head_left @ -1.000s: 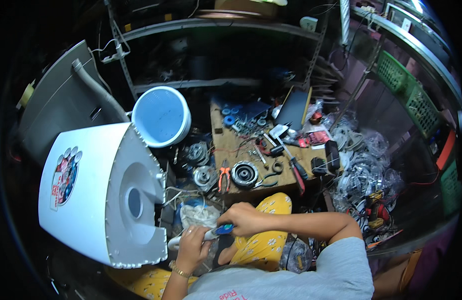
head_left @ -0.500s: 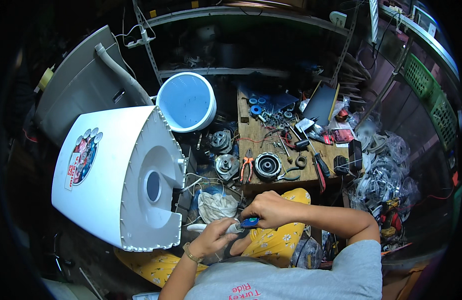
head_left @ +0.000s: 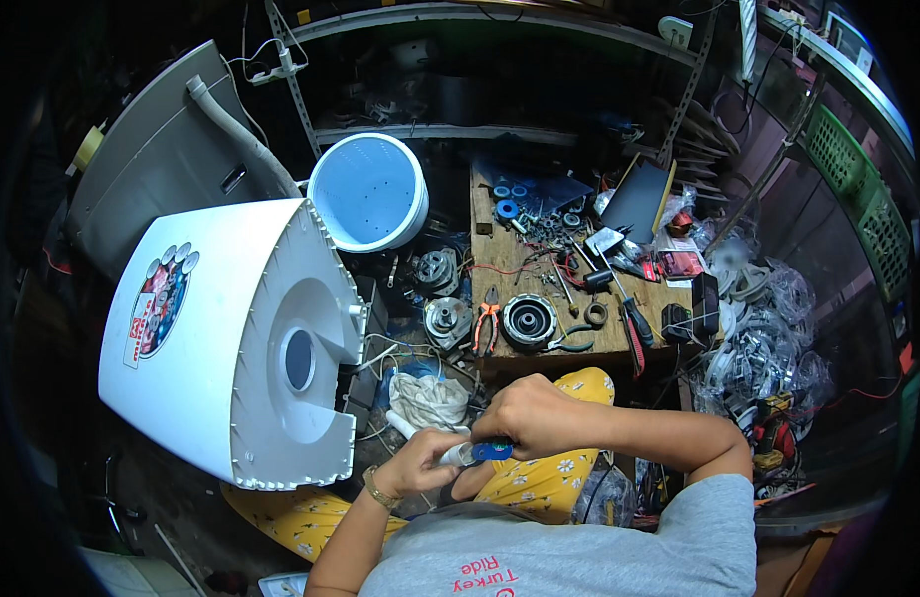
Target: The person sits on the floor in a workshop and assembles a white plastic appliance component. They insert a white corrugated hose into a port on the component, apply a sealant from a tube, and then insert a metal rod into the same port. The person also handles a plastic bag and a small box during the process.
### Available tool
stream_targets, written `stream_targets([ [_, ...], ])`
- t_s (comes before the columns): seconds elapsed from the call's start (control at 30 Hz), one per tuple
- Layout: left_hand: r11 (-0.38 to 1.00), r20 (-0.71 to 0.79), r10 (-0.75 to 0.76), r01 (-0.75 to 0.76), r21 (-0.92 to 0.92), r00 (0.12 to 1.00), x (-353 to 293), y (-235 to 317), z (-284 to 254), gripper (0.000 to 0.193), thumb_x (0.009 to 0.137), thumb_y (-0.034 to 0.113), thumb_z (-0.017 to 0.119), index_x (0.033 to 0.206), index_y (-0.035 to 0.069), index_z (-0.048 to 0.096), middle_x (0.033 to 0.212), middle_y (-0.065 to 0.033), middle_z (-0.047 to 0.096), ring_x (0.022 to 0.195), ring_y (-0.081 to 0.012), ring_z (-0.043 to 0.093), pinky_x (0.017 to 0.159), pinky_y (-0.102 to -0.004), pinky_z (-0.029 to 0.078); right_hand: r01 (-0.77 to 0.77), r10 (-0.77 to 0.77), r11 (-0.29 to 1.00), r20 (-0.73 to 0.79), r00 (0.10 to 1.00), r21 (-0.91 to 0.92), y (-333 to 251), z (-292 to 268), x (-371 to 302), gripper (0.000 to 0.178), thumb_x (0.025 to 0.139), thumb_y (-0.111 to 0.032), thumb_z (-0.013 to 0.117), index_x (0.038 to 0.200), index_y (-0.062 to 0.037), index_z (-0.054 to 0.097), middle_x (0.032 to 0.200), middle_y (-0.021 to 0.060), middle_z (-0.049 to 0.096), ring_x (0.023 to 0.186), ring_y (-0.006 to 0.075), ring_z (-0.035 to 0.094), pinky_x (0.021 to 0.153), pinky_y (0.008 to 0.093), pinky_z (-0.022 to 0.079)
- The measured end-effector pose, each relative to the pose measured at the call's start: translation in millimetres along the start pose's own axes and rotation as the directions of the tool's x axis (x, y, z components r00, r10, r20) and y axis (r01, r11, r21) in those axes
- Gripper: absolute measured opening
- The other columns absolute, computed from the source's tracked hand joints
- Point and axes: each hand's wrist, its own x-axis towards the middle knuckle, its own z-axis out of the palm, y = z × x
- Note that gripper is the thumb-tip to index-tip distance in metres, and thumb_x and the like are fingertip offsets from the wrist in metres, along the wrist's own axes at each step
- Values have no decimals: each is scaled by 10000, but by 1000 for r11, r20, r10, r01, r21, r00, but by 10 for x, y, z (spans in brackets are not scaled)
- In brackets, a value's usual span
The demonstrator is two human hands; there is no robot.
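My left hand [head_left: 422,464], a bracelet on its wrist, is closed around a white tube-like piece [head_left: 401,426] that points away to the upper left. At the tube's near end, my right hand [head_left: 528,414] grips a small blue object [head_left: 494,452] and presses it against the tube. The kind of this blue object cannot be made out. Both hands are close together above my lap in yellow flowered trousers [head_left: 569,468]. Just beyond them lies a crumpled white cloth [head_left: 428,400].
A white washing-machine body [head_left: 196,338] lies at left, beside a pale blue perforated tub [head_left: 366,194]. On the wooden bench [head_left: 619,333] are orange-handled pliers [head_left: 488,323], a round black part [head_left: 528,322], screwdrivers and small parts. Bagged metal parts [head_left: 763,338] pile up at right.
The view has shifted slightly. My right hand has turned a little around the tube's end with the blue object, and both hands stay together.
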Motion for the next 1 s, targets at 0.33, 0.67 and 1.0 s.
stream_targets([
  [0.33, 988, 91, 5, 9, -156, 996, -70, -157, -55, 343, 657, 314, 579, 756, -12, 535, 639, -58, 504, 589, -162, 460, 565, -295, 370, 36, -51, 950, -41, 998, -309, 50, 114, -53, 152, 608, -167, 684, 710, -104, 591, 654, 43, 614, 653, 269, 617, 581, 387, 483],
  [0.67, 965, -539, -5, -138, -224, 842, -442, -41, -251, 448, 737, 352, 548, 1020, 12, 479, 848, -69, 492, 774, -169, 472, 734, -290, 381, -245, 672, 177, 65, 738, 953, 974, -131, -501, 477, 893, -245, 564, 1292, -10, 451, 1236, 87, 528, 1140, 156, 478, 987, 318, 368],
  [1.0, 963, -531, -49, -102, -250, 846, -344, -111, -119, 392, 878, 280, 621, 1136, 47, 439, 870, -75, 564, 774, -140, 534, 679, -280, 451, -274, 712, 327, -45, 700, 904, 1292, -239, -1050, 320, 853, -156, 678, 1124, -1, 611, 992, 42, 655, 910, 129, 597, 841, 283, 476],
])
